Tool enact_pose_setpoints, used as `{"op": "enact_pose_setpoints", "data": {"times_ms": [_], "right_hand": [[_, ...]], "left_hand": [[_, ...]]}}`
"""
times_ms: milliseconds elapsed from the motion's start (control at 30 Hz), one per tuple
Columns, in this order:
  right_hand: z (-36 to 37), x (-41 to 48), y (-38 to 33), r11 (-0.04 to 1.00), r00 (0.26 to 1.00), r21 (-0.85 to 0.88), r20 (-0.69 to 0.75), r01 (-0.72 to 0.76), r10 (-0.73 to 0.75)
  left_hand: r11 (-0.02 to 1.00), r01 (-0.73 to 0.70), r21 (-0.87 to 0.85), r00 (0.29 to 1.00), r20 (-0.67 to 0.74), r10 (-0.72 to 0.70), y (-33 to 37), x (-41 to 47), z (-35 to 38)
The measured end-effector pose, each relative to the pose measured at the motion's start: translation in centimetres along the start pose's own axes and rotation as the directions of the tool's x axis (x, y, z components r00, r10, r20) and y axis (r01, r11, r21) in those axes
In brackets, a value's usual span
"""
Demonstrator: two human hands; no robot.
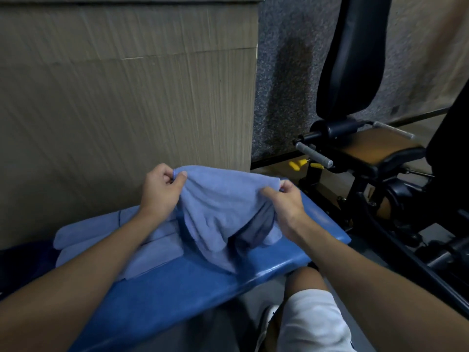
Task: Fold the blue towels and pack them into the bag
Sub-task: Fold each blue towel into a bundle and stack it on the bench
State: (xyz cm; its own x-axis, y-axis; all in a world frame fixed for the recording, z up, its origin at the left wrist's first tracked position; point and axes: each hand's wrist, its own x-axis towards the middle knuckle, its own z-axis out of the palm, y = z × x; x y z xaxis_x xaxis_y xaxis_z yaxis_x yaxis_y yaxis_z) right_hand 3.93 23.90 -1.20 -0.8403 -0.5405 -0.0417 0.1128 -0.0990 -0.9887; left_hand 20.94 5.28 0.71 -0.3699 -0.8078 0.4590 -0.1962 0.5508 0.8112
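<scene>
Left hand [158, 191], right hand [286, 203] pinch one towel [223, 207] beside perhaps three folded towels [152, 252]

Left hand [160, 191] and right hand [286, 201] raised forward, fingers and thumbs pinched.

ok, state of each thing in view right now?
towel: unfolded, hanging bunched between both hands over the bench
folded towels: stacked flat on the bench, left of it
left hand: pinches the towel's top edge
right hand: pinches the opposite top corner
bag: not in view
</scene>
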Motion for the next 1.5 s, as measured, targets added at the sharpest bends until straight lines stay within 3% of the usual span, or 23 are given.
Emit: {"op": "enact_pose_setpoints", "data": {"times_ms": [200, 367, 467, 700, 933, 1267, 1500], "right_hand": [[-1.3, 1.2, -3.5, 0.967, 0.988, 0.221, 0.113, -0.124, 0.101], [-1.8, 1.5, -4.7, 0.999, 0.999, 0.049, 0.023, -0.025, 0.024], [-1.7, 1.6, -4.8, 0.998, 0.999, 0.049, 0.005, -0.035, 0.034], [-1.9, 1.6, -5.5, 0.982, 0.97, 0.068, 0.182, -0.177, 0.162], [-2.4, 2.4, -6.0, 0.965, 0.988, 0.22, 0.095, -0.142, 0.123], [-2.9, 2.8, -8.2, 0.986, 0.991, 0.16, -0.123, -0.038, 0.058], [-2.6, 3.2, -8.5, 0.952, 0.979, 0.297, -0.16, -0.077, 0.129]], "left_hand": [[0.996, 0.087, -0.033, 0.992, -0.092, -0.09, 2.1, 0.8, -1.9], [0.994, 0.098, -0.057, 0.992, -0.079, -0.102, 2.7, 1.7, -3.2], [0.99, 0.118, -0.078, 0.99, -0.063, -0.123, 2.7, 1.4, -3.5], [0.984, 0.136, -0.117, 0.983, -0.104, -0.148, 2.8, 1.4, -5.0], [0.98, 0.132, -0.149, 0.984, -0.098, -0.147, 3.5, 1.5, -5.6], [0.968, 0.092, -0.235, 0.993, -0.053, -0.107, 5.7, 2.1, -5.8], [0.947, 0.142, -0.29, 0.986, -0.038, -0.16, 6.5, 2.5, -5.6]]}}
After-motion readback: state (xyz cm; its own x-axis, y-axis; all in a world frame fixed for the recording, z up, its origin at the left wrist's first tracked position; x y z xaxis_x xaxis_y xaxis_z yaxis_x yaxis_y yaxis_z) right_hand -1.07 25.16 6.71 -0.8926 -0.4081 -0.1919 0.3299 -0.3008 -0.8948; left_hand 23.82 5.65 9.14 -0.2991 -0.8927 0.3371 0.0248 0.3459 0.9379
